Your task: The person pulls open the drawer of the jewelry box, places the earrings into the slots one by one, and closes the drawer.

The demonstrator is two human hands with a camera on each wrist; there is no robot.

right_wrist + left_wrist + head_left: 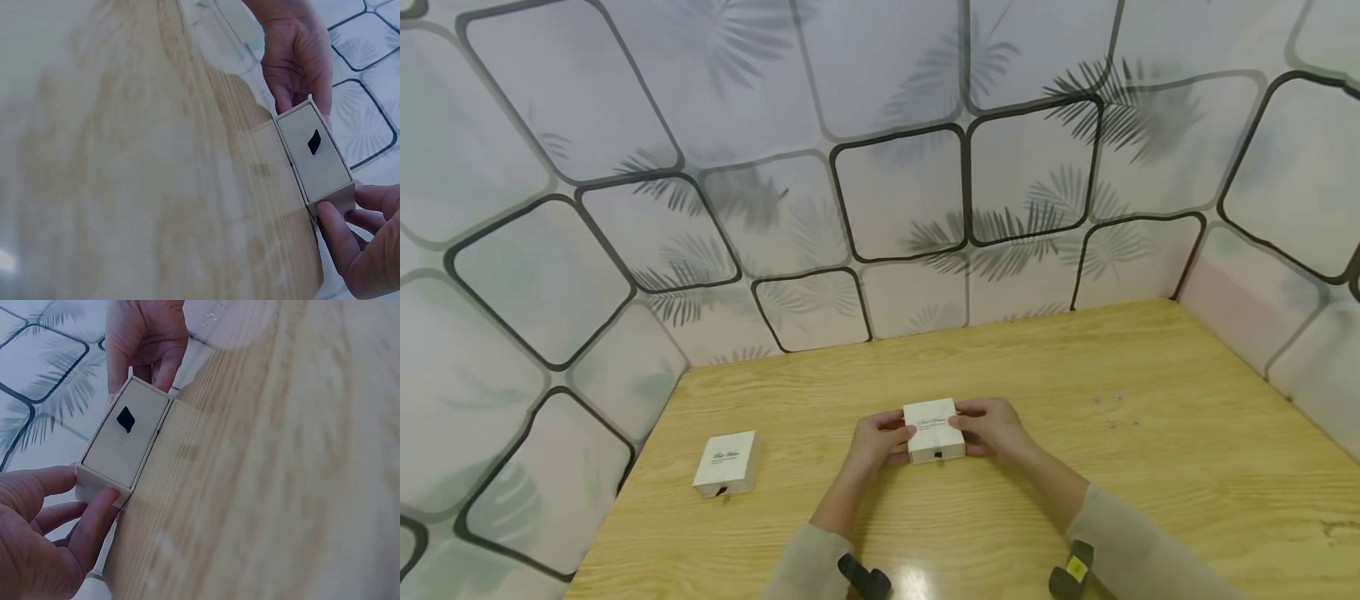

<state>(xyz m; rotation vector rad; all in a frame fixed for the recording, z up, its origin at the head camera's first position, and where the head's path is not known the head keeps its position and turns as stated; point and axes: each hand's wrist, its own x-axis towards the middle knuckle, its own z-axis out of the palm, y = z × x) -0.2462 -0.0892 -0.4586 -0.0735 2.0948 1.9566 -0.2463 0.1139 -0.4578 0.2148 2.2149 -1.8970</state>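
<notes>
A small white square box [933, 430] with a script logo on its lid and a black pull tab on its front sits on the wooden table [1187, 467], held between both hands. My left hand [880, 440] grips its left side with thumb and fingers; my right hand [992, 427] grips its right side. The left wrist view shows the box's front face [125, 439] with the black tab, my left hand [47, 537] at one end and the right hand [147, 340] at the other. The right wrist view shows the same box [314, 153] with my right hand [362, 240] near.
A second, similar white box [727, 462] lies on the table to the left. Several tiny shiny bits [1115, 408] are scattered on the wood to the right. Patterned panel walls [880, 167] close in the table at the back and sides.
</notes>
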